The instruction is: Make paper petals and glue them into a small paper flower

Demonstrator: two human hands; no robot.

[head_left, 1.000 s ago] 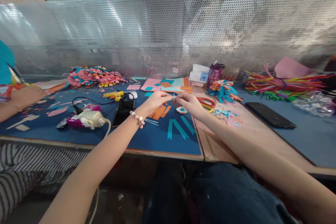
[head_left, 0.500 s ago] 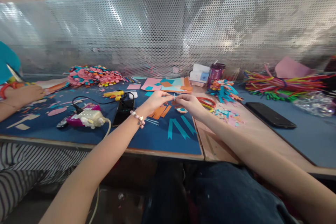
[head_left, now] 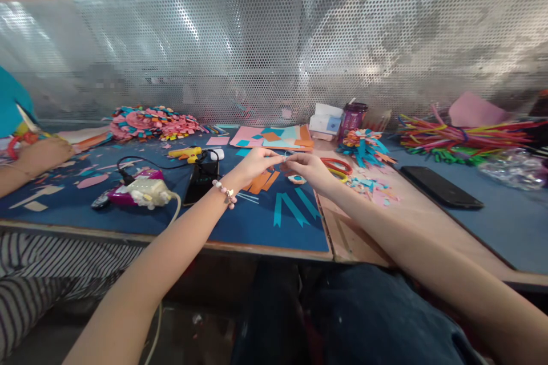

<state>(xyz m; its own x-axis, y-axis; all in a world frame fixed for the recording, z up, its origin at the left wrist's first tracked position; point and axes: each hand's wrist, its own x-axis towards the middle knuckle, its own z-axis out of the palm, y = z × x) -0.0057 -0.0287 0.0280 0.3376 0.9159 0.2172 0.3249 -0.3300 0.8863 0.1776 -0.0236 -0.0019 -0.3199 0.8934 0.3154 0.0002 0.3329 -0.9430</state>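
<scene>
My left hand (head_left: 256,163) and my right hand (head_left: 309,169) meet over the blue mat (head_left: 240,222), both pinched on a small pale piece (head_left: 286,154) held between the fingertips; I cannot make out what it is. A bead bracelet (head_left: 226,193) circles my left wrist. Under the hands lie orange paper strips (head_left: 259,181) and teal strips (head_left: 293,207). A small teal and white paper shape (head_left: 296,179) rests just below my right hand. Red and yellow scissors (head_left: 339,168) lie to its right.
A yellow glue gun (head_left: 185,153), a black phone (head_left: 200,180) and a pink and white device (head_left: 141,193) lie left. Paper flowers (head_left: 154,123), a purple jar (head_left: 351,118), a tissue box (head_left: 325,120), coloured sticks (head_left: 458,138) and another phone (head_left: 440,187) lie around. A co-worker's hand (head_left: 40,155) rests far left.
My hands stay almost still, fingertips working the small piece. The co-worker's hand at far left shifts slightly.
</scene>
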